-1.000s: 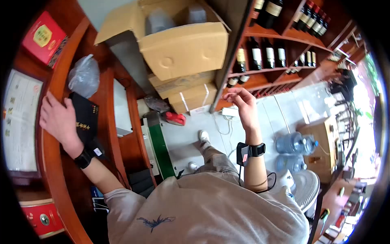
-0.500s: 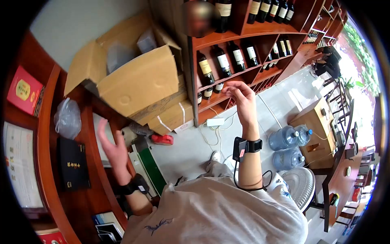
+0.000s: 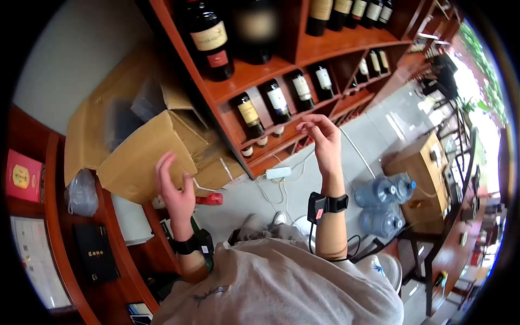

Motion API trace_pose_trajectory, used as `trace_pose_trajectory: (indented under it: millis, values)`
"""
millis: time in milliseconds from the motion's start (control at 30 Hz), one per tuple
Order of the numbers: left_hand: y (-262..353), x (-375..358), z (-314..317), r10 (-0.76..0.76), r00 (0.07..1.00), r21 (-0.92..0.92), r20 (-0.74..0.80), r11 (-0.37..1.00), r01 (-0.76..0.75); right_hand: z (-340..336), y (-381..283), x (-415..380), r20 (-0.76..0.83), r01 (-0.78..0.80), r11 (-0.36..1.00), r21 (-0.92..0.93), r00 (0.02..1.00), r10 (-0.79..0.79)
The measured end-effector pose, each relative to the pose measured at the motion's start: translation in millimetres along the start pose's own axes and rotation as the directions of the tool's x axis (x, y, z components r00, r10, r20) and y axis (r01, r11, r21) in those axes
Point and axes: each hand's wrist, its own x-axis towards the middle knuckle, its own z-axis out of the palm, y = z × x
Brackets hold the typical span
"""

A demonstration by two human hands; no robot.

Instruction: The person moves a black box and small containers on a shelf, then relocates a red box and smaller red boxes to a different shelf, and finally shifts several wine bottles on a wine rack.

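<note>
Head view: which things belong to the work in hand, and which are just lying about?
Nearest the hands:
- open brown cardboard box, by the left hand, which visibly holds nothing
- dark glass bottles, beyond the right hand, half curled, nothing visible in it

Lying about:
- clear blue plastic water jugs
- flat black case with gold lettering
- grey plastic bag

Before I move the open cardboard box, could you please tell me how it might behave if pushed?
The open cardboard box would probably flex at its flaps, which splay outward. Its contents may shift, since nothing closes the top. It could slide on the carton beneath; its weight is hard to judge.
</note>
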Motion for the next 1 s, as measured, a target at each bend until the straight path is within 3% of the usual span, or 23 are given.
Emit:
trace_pose_trajectory:
  millis: [300, 467, 567, 600, 700, 800, 900, 967, 1000]
  values:
    - [13, 80, 45, 0.164, 0.975, -0.055, -0.153, 0.983, -0.174, 75, -26, 83, 0.193, 0.131, 0.991, -0.036, 0.974, -0.122]
    - [19, 119, 68, 0.225, 0.962, -0.058, -0.156, 0.97, -0.236, 116, -41, 130, 0.352, 0.305, 0.93, -0.203, 0.909, -0.222]
    - [21, 139, 84, 0.208, 0.945, -0.036, -0.251, 0.974, -0.224, 132, -17, 161, 0.413, 0.456, 0.845, -0.279, 0.851, -0.323]
    - [20, 144, 87, 0.216, 0.95, 0.038, -0.226, 0.976, -0.213, 134, -8, 168, 0.439, 0.446, 0.849, -0.284, 0.848, -0.298]
    - [14, 154, 108, 0.194, 0.934, -0.046, -0.299, 0.975, -0.217, 140, 18, 186, 0.489, 0.436, 0.851, -0.294, 0.833, -0.259]
    - [18, 154, 127, 0.17, 0.911, 0.002, -0.376, 0.983, -0.183, 141, 36, 199, 0.562, 0.426, 0.867, -0.259, 0.796, -0.224]
    - [41, 157, 138, 0.183, 0.846, 0.106, -0.501, 0.983, -0.15, 138, 33, 212, 0.625, 0.469, 0.83, -0.302, 0.755, -0.199]
    - [45, 147, 144, 0.419, 0.699, 0.296, -0.579, 0.908, -0.298, 136, 34, 217, 0.638, 0.467, 0.832, -0.299, 0.746, -0.19]
    - [50, 144, 152, 0.458, 0.668, 0.29, -0.587, 0.889, -0.355, 135, 35, 218, 0.642, 0.477, 0.829, -0.291, 0.74, -0.201]
